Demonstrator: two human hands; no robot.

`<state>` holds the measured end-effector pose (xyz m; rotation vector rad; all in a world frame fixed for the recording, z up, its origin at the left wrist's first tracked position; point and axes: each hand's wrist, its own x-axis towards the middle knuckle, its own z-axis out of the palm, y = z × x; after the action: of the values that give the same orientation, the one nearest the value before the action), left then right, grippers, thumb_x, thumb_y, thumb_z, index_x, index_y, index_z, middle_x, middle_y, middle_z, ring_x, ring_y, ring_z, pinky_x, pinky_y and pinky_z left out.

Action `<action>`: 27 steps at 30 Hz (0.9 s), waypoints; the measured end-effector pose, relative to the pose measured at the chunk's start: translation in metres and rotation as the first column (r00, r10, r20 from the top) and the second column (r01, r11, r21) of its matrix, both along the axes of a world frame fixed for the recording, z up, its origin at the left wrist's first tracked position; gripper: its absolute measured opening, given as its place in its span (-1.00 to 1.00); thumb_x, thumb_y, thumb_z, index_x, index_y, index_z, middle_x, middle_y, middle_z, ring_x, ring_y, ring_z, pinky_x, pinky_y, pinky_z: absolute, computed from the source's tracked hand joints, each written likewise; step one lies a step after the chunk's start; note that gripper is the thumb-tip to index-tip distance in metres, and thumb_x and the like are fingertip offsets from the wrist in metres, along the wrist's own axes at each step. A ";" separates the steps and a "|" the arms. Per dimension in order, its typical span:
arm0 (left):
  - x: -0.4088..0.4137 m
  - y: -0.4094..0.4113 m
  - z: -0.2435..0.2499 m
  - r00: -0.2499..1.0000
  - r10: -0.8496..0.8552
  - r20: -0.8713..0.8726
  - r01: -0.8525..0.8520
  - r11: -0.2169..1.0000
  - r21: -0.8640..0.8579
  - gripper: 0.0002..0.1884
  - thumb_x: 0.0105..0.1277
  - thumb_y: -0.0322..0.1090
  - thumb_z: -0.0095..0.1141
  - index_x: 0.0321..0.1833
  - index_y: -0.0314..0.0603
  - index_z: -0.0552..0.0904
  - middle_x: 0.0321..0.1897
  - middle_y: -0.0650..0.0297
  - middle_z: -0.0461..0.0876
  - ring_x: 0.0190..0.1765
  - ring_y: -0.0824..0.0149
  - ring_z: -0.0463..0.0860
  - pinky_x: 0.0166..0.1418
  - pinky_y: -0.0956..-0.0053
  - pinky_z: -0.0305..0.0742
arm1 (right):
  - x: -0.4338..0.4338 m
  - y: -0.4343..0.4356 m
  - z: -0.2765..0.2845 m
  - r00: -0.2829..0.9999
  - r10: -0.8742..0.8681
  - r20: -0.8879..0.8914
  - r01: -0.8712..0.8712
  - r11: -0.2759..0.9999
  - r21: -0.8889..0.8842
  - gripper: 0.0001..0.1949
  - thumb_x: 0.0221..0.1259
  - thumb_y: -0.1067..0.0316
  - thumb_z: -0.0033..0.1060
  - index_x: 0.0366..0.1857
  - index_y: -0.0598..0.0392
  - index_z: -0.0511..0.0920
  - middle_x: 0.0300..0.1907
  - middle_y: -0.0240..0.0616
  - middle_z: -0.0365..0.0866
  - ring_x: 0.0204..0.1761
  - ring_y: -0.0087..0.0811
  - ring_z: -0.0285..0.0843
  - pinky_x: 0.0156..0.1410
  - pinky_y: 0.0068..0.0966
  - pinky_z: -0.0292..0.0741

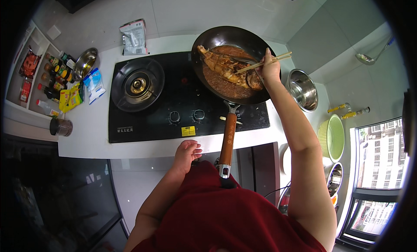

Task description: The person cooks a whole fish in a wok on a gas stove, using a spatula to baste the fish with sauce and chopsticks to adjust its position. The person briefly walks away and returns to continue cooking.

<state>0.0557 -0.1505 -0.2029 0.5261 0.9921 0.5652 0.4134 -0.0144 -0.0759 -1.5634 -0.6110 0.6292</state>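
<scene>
My right hand (270,67) grips a pair of wooden chopsticks (252,67) over the right side of a dark wok (224,33). Their tips touch a browned whole fish (224,67), which lies slantwise in reddish-brown sauce (215,78). A metal utensil, partly hidden by the hand and the fish, lies by the chopsticks; whether the hand holds it too is unclear. The wok rests over the right side of a black gas hob (176,89), its wooden handle (228,134) pointing towards me. My left hand (187,152) is empty near the counter's front edge, left of the handle, fingers loosely curled.
An uncovered burner (137,85) is at left. Seasoning bottles, a steel bowl (85,64), a blue-and-white bag (94,85) and a jar (61,127) stand further left. A foil pouch (134,36) leans on the back wall. Another steel bowl (302,90) and a green basket (331,138) are right.
</scene>
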 end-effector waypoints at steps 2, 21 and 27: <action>-0.001 0.000 0.000 1.000 0.007 -0.009 -0.007 1.000 0.006 -0.83 0.32 -0.33 -0.01 -0.09 -0.19 0.45 -0.19 0.17 0.56 -0.18 0.29 0.57 -0.07 0.38 0.52 | 0.001 -0.001 0.003 0.999 -0.012 -0.051 0.012 1.000 -0.004 -0.55 0.34 -0.12 -0.10 -0.61 -0.02 0.29 -0.73 -0.38 0.29 -0.79 -0.48 0.26 -0.72 -0.55 0.22; -0.002 -0.007 -0.003 1.000 0.014 -0.020 -0.014 1.000 0.017 -0.84 0.32 -0.34 -0.01 -0.10 -0.19 0.45 -0.18 0.16 0.57 -0.18 0.28 0.58 -0.07 0.36 0.52 | 0.009 -0.027 0.004 0.995 -0.087 -0.049 0.081 0.992 -0.100 -0.57 0.35 -0.09 -0.10 -0.58 -0.01 0.31 -0.69 -0.39 0.31 -0.76 -0.48 0.31 -0.68 -0.57 0.28; -0.004 -0.009 -0.003 1.000 0.018 -0.020 -0.018 1.000 0.016 -0.85 0.32 -0.35 0.00 -0.10 -0.20 0.45 -0.19 0.16 0.57 -0.21 0.30 0.58 -0.09 0.37 0.53 | 0.004 -0.029 0.021 0.989 -0.130 -0.075 0.130 0.991 0.004 -0.58 0.37 -0.03 -0.11 -0.60 0.03 0.30 -0.74 -0.38 0.29 -0.81 -0.48 0.25 -0.72 -0.55 0.20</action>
<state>0.0517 -0.1600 -0.2058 0.5383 1.0132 0.5855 0.4171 -0.0437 -0.0550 -1.5511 -0.4512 0.5826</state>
